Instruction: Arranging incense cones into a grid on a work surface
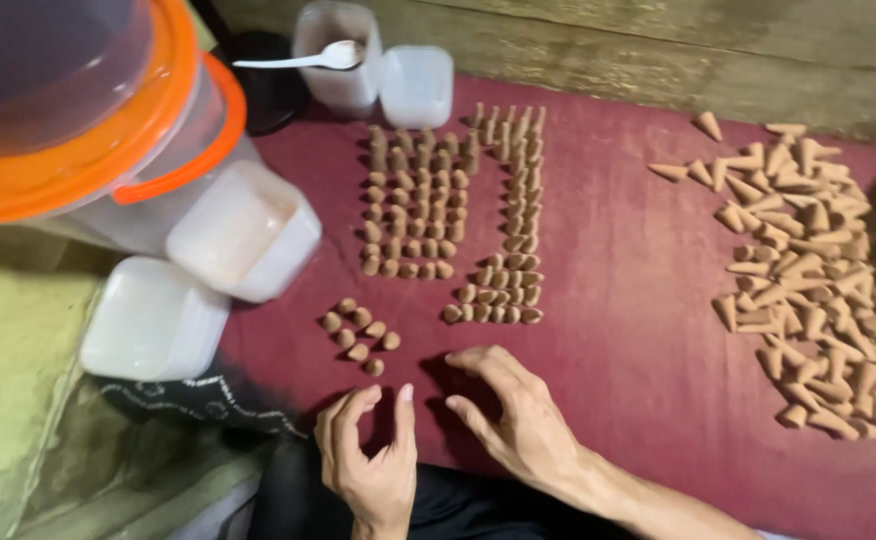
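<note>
Cones (360, 337) lie beyond left hand (370, 455), right hand (515, 412), fingers curled.

Cones (808, 270) were tan-brown, both upright rows (413, 205) and loose pile. Cloth (628, 270) was dark red, plain. Bucket rim (108, 150) was orange, body clear. 2 tubs (243, 232) were translucent white. Spoon (308, 58) was white. Black fabric (208, 405) had white pattern.
</note>
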